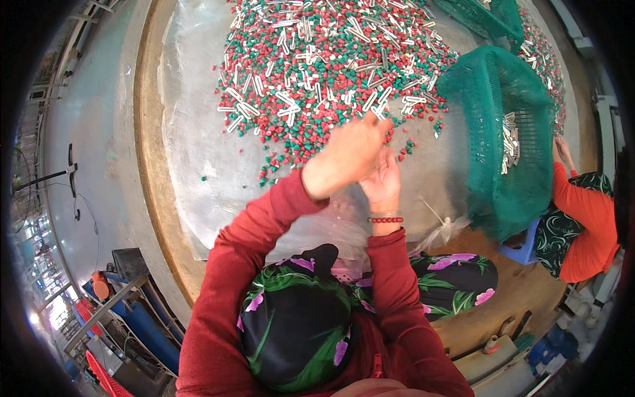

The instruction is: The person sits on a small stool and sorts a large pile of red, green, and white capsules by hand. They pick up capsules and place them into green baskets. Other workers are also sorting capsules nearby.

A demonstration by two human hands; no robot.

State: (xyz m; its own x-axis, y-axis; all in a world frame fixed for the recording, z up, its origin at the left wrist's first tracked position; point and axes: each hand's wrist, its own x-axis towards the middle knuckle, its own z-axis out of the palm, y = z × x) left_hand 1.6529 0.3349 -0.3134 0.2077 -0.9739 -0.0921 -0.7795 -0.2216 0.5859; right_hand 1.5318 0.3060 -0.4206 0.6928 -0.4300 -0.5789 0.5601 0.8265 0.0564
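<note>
My left hand (349,153) reaches over the near edge of a broad heap of small red, green and white pieces (311,86). Its fingers are bent closed, tips beside some long white loop-shaped clips (378,106); whatever they pinch is too small to make out. Just below and to the right is my right hand (381,184), palm turned up, with a red bead bracelet at the wrist. Its fingers are loosely apart and partly covered by my left hand; I see nothing in the palm. Several more white clips lie scattered through the heap.
A green mesh basket (509,73) at the right holds some white clips (510,142); another green basket (493,16) stands behind it. Clear plastic sheeting (192,126) covers the work surface. At far right, a person in an orange top (589,218) sits by a further heap.
</note>
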